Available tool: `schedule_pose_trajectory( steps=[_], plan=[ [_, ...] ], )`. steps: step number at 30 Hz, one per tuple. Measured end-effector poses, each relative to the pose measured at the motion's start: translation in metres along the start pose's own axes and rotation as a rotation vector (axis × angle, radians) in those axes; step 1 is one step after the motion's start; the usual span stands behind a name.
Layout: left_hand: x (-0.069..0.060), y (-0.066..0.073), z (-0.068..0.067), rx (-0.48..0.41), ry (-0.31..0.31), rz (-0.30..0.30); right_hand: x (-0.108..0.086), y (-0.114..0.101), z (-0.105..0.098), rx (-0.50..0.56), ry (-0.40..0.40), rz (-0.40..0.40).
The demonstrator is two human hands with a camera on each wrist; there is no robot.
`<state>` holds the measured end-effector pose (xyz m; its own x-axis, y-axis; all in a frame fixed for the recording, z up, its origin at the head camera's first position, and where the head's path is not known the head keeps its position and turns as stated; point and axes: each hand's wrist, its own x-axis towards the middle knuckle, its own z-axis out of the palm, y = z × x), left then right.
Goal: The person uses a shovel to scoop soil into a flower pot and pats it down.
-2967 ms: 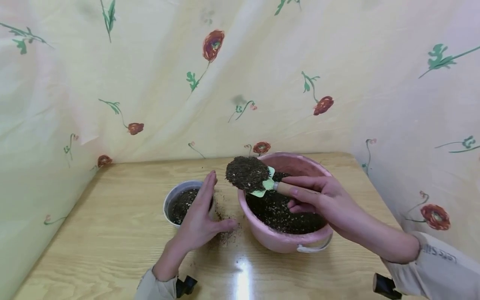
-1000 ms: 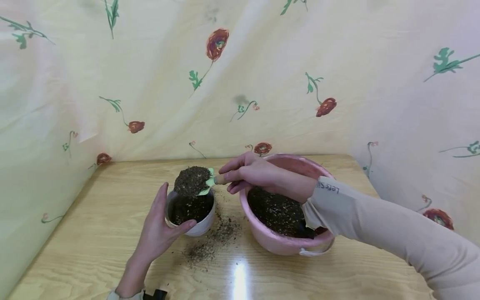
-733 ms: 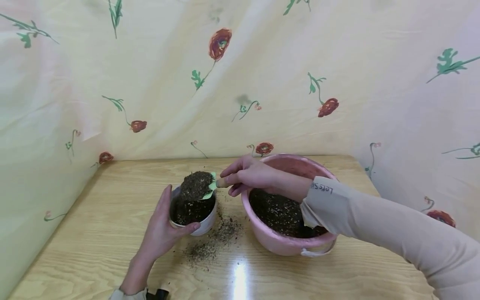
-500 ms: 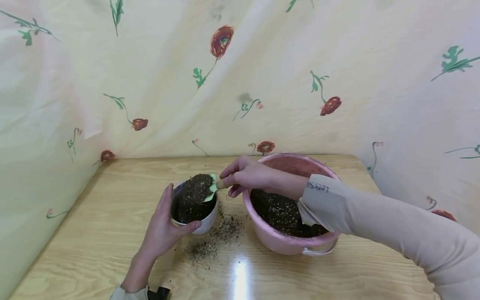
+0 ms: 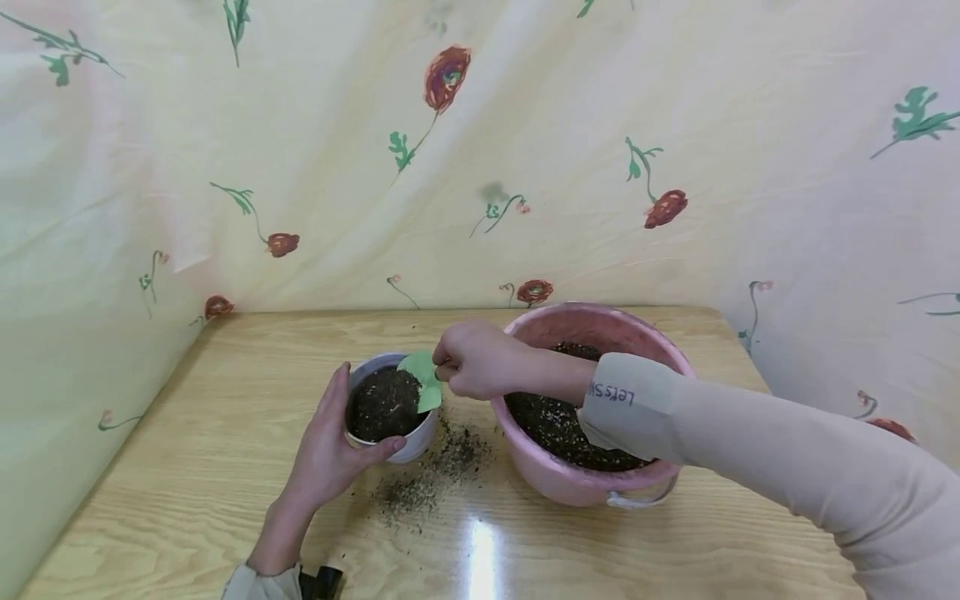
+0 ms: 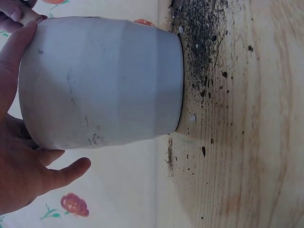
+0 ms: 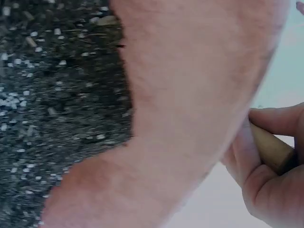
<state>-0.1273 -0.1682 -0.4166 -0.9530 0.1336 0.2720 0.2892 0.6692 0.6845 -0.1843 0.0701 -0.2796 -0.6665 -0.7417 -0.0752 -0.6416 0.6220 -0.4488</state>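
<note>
A white flower pot [image 5: 417, 442] stands on the table with dark soil [image 5: 382, 406] in it. My left hand [image 5: 324, 458] holds the pot by its rim, thumb on the near side and fingers round the left. My right hand [image 5: 480, 362] grips a small garden trowel by its wooden handle [image 7: 271, 148]. Over the pot's right rim, the trowel's pale green blade [image 5: 426, 383] is turned with its back upward, and no heap of soil shows on it. My right wrist crosses above a pink tub [image 5: 542, 482], which also holds soil.
Spilled soil [image 5: 431, 483] is scattered on the wooden table [image 5: 585, 554] in front of the pot and between it and the tub. A white handle [image 5: 641, 500] hangs on the tub's near side. Flowered cloth [image 5: 337, 167] hangs behind the table and at both sides.
The heaped trowel has come left from the tub to the pot, then turned over, and its soil has dropped in. My left hand has moved to the pot's rim and taken hold.
</note>
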Motion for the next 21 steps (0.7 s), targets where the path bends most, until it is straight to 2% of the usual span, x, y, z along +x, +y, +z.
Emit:
schedule_pose_trajectory(
  steps=[3,8,15,21],
  plan=[
    [0.0,0.0,0.0,0.004,0.0,0.0,-0.001,-0.009,-0.001,-0.174,0.012,-0.022],
    [-0.001,-0.001,0.001,0.009,-0.001,-0.005,-0.007,-0.022,-0.003,-0.3,0.005,-0.006],
    [0.0,-0.002,0.001,0.006,0.013,0.017,-0.026,-0.03,-0.009,-0.373,0.083,-0.075],
    [0.0,-0.002,0.001,0.016,0.013,0.024,-0.048,-0.028,-0.018,-0.378,0.139,-0.052]
  ],
)
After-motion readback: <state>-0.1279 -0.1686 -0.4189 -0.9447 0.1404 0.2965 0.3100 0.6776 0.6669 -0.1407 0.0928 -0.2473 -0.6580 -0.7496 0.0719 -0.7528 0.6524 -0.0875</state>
